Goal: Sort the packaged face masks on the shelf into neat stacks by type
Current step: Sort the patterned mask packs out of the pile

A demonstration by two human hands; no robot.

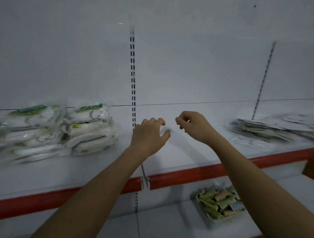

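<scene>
Both hands hover over the bare middle of the shelf, holding nothing. Left hand: fingers loosely spread and a little curled, relaxed. Right hand: fingers curled in, fingertips close to the thumb; a tiny pale speck shows there, can't tell if it pinches anything.

Task items: bagged white masks sit far left in two soft stacks side by side, touching. Flat mask packets lie far right in a fanned, slumped pile. Both well apart from the hands.

Risks, as a judgement: the clear plastic bags look glossy, puffy and slick, so the left stacks could slide or topple toward the red front lip if nudged. The right pile is thin, flat and already splayed; grabbing from its edge may scatter it. Heavy blur on both piles makes types hard to tell, so mis-sorting is possible.

The shelf surface is smooth white metal. Lower shelf holds a tray of green packets.
</scene>
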